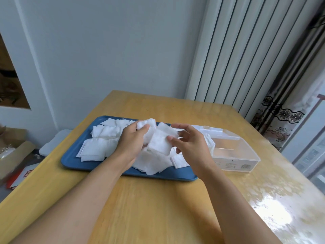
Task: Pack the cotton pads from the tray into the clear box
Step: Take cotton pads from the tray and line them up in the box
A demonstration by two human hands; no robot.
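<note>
Both hands are up over the tray and busy with the same little bundle: the left hand [134, 138] has its fingers curled round a clump of cotton pads [149, 128], thumb clamped on top, and the right hand [189, 140] pinches the near edge of one square pad [159, 142] between thumb and fingertips, with another pad fanned out just behind it. So that is a handful gathered and being squared up in mid-air, held well clear of the heap. Directly beneath the grip lies the bulk of the loose pads [153, 162], a tumbled white pile, and out to the left of the hands more pads [98, 147] sit in rough overlapping rows; all of it is on the blue tray [73, 155], which looks close to full. Off to the right of the grip, just past the right wrist and touching or nearly touching the tray's end, sits the clear box [235, 152], lid open behind it. Something white shows at its near-left end, partly hidden by the hand, so I cannot tell whether any pads are in it yet; the rest of it looks bare. My read: early going, with almost the whole tray left to pack. Everything rests on the wooden table [158, 199].
</note>
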